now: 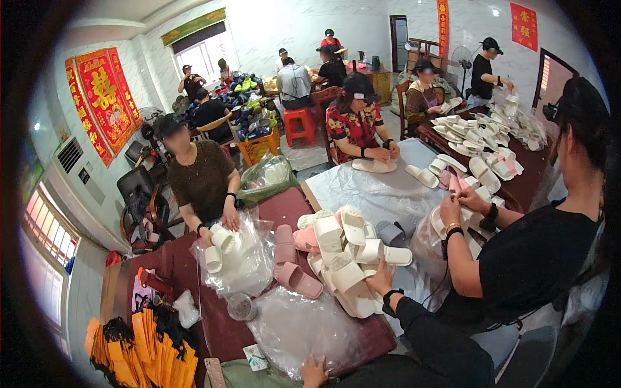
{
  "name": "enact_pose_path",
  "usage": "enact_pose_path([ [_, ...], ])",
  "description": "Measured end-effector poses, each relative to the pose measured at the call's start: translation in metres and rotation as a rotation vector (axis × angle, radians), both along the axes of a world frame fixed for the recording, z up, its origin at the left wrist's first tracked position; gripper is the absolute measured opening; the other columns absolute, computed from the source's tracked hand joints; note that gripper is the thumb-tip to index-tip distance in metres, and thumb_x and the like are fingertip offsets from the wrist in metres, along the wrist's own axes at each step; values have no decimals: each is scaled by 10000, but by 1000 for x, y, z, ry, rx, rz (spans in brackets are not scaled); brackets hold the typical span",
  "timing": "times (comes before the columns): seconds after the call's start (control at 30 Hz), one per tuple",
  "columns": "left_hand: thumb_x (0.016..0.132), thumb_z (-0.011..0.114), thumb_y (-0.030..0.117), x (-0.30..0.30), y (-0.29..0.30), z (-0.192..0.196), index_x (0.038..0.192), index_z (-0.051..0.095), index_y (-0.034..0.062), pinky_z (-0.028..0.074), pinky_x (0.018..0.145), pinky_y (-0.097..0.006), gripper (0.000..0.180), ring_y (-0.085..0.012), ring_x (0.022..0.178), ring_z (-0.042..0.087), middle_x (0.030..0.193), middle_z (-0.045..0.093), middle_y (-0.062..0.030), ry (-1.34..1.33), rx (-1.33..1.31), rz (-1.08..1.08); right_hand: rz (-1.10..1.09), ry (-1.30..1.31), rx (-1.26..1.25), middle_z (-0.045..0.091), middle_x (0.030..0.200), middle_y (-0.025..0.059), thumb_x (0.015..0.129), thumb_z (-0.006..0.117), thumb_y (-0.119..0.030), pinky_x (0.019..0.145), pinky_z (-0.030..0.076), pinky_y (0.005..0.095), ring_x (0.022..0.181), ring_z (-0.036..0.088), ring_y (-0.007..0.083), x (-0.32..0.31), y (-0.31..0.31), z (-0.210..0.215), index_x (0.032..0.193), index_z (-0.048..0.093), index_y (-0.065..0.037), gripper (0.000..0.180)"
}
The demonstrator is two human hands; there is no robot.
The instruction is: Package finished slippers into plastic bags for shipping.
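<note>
My left hand (315, 372) is at the near table edge, fingers spread at the edge of a clear plastic bag (304, 330). My right hand (383, 279), with a black band at the wrist, reaches into a heap of slippers. Its fingers are on a white slipper (394, 255) at the heap's right side; part of the grip is hidden. More white slippers (346, 275) lie stacked beside it, with a pink slipper (306, 242) among them. Left of the heap is a pair of dusty-pink slippers (297, 279).
A clear plastic cup (242, 307), orange straps (139, 352) and a phone (214, 373) lie to the left. Across the table, a person handles white slippers (223, 239) over plastic bags. A co-worker in black (530, 258) sits close on my right, holding a pink slipper.
</note>
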State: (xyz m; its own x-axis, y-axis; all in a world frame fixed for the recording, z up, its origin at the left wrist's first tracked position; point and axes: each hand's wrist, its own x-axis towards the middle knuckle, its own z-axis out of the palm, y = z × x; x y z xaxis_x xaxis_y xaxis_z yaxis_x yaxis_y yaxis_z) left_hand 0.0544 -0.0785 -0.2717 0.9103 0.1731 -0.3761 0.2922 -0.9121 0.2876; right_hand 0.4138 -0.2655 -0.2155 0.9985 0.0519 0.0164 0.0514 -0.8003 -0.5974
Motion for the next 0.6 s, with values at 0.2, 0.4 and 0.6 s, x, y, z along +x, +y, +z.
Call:
enact_pose_path([
  [0.2, 798, 591, 332, -15, 8, 12, 1293, 410, 132, 395, 849, -504, 563, -385, 1049, 463, 1235, 429, -223, -149, 20, -80, -143, -69, -44, 500, 1162, 93, 635, 657, -269, 1060, 83, 528, 1191, 379, 257, 6, 25, -6, 1178, 466, -43, 618],
  [0.4, 825, 582, 319, -65, 27, 94, 1192, 469, 29, 464, 699, -451, 482, -331, 874, 558, 1084, 535, -205, -483, -180, -269, 118, -154, 140, 559, 862, 169, 695, 507, -110, 911, 287, 482, 944, 475, 350, 7, 20, -7, 853, 546, -20, 186],
  [0.6, 832, 571, 322, -118, 58, 104, 1164, 478, 27, 462, 690, -439, 454, -316, 854, 556, 1050, 537, -192, -360, -276, -139, 111, -174, 277, 559, 828, 183, 738, 532, -118, 785, 376, 448, 848, 512, 361, -71, 15, 4, 880, 546, -15, 176],
])
